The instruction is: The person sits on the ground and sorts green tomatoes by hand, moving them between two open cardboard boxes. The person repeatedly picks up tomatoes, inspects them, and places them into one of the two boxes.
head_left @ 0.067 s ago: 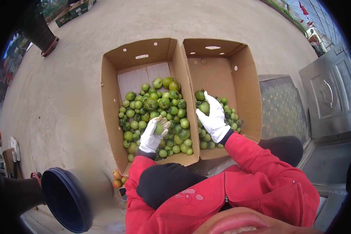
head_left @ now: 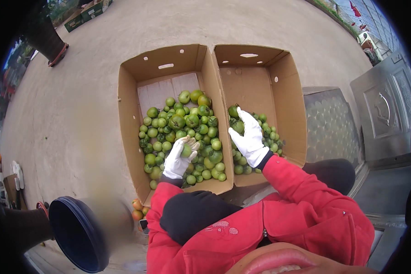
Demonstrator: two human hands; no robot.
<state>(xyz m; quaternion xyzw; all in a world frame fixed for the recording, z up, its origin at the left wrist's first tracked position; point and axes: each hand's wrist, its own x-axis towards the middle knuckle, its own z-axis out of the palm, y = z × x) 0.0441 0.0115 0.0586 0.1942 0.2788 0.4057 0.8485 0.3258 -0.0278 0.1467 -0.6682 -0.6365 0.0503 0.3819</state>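
Note:
Two open cardboard boxes stand side by side in front of me. The left box holds a heap of green tomatoes of mixed sizes, with its bare bottom showing at the far end. Smaller green tomatoes lie in the near part of the right box. My left hand, in a white glove, is palm up over the left heap with its fingers curled round a green tomato. My white-gloved right hand is over the right box, near the shared walls, with a green tomato between thumb and fingers; another touches the fingertips.
A dark blue bucket stands at the lower left, beside a few reddish tomatoes on the floor. To the right are a patterned panel and a grey metal door. A potted plant stands at the far left.
My right hand has shifted very slightly left, and the tomatoes at its fingers have moved with it. The left hand looks the same.

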